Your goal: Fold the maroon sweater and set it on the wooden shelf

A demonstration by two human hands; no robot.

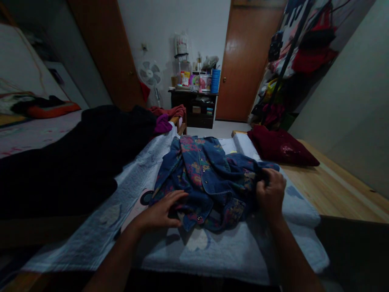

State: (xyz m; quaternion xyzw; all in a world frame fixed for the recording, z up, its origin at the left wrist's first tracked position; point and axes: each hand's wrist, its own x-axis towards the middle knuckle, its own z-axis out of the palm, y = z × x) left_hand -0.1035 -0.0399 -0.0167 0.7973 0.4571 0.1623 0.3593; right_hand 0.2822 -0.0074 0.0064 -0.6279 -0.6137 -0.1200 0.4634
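A blue denim shirt (209, 174) with a coloured flower pattern and a row of snap buttons lies buttoned and rumpled, its collar toward me. It rests on a pale blue cloth (231, 255) with light heart shapes. My right hand (271, 192) has its fingers curled round the shirt's right-hand part, apparently a sleeve. At the shirt's near left edge is my left hand (165, 209), thumb and fingers apart, the fingertips touching or just above the fabric.
Dark clothing (75, 158) is heaped along the left. A folded maroon garment (282, 146) lies on the wooden surface (328, 182) at the right. Beyond stand a white fan (150, 75), a black shelf unit (199, 107) and a wooden door (241, 65).
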